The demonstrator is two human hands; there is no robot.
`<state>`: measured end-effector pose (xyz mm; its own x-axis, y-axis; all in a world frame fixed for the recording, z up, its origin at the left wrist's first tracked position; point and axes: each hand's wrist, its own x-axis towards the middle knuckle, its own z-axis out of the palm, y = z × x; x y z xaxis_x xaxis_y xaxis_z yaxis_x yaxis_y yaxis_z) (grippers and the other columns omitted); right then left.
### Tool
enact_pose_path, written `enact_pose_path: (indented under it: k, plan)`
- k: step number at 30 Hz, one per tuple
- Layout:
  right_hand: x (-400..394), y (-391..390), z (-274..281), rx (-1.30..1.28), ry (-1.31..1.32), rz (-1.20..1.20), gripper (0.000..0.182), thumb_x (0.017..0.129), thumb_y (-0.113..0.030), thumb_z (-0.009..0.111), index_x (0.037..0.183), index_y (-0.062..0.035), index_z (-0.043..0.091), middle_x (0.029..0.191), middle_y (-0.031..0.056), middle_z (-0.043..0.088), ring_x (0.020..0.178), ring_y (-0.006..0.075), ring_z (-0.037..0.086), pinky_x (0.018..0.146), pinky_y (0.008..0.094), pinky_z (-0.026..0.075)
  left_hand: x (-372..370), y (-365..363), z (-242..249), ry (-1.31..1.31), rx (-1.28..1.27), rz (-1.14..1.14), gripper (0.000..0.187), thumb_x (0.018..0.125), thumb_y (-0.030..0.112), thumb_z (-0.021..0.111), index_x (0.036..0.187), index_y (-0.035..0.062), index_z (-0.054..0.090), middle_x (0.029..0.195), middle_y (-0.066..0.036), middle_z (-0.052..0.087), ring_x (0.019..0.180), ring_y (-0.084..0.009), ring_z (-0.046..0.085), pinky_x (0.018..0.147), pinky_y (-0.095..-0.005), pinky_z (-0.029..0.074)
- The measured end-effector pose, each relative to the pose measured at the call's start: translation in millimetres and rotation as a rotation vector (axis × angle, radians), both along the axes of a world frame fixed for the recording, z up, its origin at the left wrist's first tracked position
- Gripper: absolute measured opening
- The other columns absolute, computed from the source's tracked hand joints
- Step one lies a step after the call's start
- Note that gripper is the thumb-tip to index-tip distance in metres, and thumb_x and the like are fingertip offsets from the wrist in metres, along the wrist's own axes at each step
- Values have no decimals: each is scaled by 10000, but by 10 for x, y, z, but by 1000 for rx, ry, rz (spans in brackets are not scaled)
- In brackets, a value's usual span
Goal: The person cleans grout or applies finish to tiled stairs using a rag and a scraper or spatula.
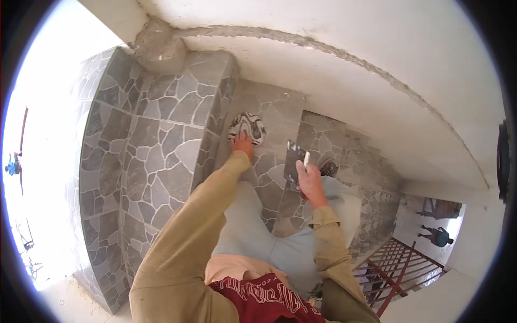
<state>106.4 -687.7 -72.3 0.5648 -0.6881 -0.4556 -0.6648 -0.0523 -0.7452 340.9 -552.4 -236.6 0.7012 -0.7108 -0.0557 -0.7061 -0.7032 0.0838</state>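
Observation:
My left hand [243, 144] reaches forward, its fingers on a bunched black-and-white patterned cloth [249, 125] that lies on the stone-patterned step tiles [272, 161]. In my right hand [311, 184] is a flat trowel [292, 160] with a dark rectangular blade and a white handle. Pale smears mark the blade, which is close over the tiles. My fingers wrap round the trowel and partly hide its handle. Beside the right hand a dark shoe [329, 168] shows past my knee.
A tiled ledge [169, 116] rises on the left. Along the right runs a white wall [344, 81] with a rough cement line. Stone-patterned stairs [371, 199] drop towards a red metal railing [390, 264]. A person [439, 237] stands down beyond it.

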Motion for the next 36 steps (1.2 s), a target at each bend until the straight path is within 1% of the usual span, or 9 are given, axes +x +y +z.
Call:
enact_pose_path:
  k: [8, 11, 12, 14, 18, 23, 26, 31, 36]
  plan:
    - [15, 27, 67, -4, -108, -206, 493, 1001, -417, 550, 876, 59, 580, 687, 173, 603, 518, 293, 629, 447, 398, 520, 721, -579, 1527, 632, -1157, 167, 239, 971, 298, 567, 1035, 75, 626, 952, -75, 680, 877, -282, 665, 841, -395, 519]
    - [46, 5, -75, -8, -134, -192, 497, 994, -416, 553, 899, 71, 590, 718, 165, 613, 537, 287, 646, 439, 394, 535, 546, -747, 1787, 1601, -1536, 209, 394, 979, 318, 523, 1245, 48, 631, 1181, -137, 691, 1147, -285, 635, 1000, -416, 501]
    - [26, -45, -175, 22, -148, -193, 501, 990, -416, 553, 922, 78, 597, 735, 170, 617, 544, 299, 654, 435, 395, 547, 514, -729, 1727, 1545, -1580, 207, 394, 979, 318, 523, 1245, 48, 631, 1181, -137, 691, 1147, -285, 635, 1000, -416, 501]
    - [4, 3, -213, -65, -181, -199, 513, 984, -417, 552, 947, 92, 600, 781, 183, 621, 553, 317, 659, 423, 399, 564, 442, -770, 1379, 312, -213, -450, 263, 907, 335, 553, 922, 96, 664, 929, -209, 692, 891, -423, 662, 814, -499, 528]
    - [-163, -9, -245, -7, -43, -220, 536, 981, -418, 554, 977, 117, 584, 855, 204, 613, 570, 328, 650, 395, 392, 570, 253, -818, 1208, 464, -498, -263, 175, 902, 245, 561, 905, 73, 588, 910, -217, 674, 810, -437, 643, 688, -517, 486]
    - [-1, -63, -178, -72, -151, -262, 511, 997, -381, 534, 996, 129, 566, 813, 169, 580, 565, 295, 633, 395, 376, 576, 654, -427, 2252, 640, -1135, -25, 149, 931, 198, 585, 869, 81, 516, 716, -63, 522, 643, -175, 509, 580, -372, 448]
    - [10, -52, -115, -19, -80, -200, 494, 1003, -367, 526, 994, 126, 568, 828, 165, 578, 564, 283, 632, 392, 375, 573, 1308, 330, 2443, 757, -1102, 102, 142, 933, 209, 593, 891, 86, 535, 727, -29, 512, 692, -114, 497, 591, -344, 456]
    - [-3, -13, -161, -38, -77, -171, 487, 1004, -366, 534, 978, 119, 572, 819, 157, 583, 561, 267, 627, 390, 369, 568, 2131, 1570, 2123, 116, -631, 294, 252, 885, 248, 645, 1087, 99, 628, 1032, -149, 695, 990, -308, 664, 832, -437, 517]
    - [3, 41, -120, -8, -41, -72, 480, 1007, -368, 541, 914, 103, 559, 799, 146, 579, 545, 238, 601, 391, 357, 553, 1505, 1619, 1988, 52, -115, 435, 807, 903, 565, 564, 1540, 123, 342, 1623, -193, 242, 1503, -367, 217, 1167, -647, 143]
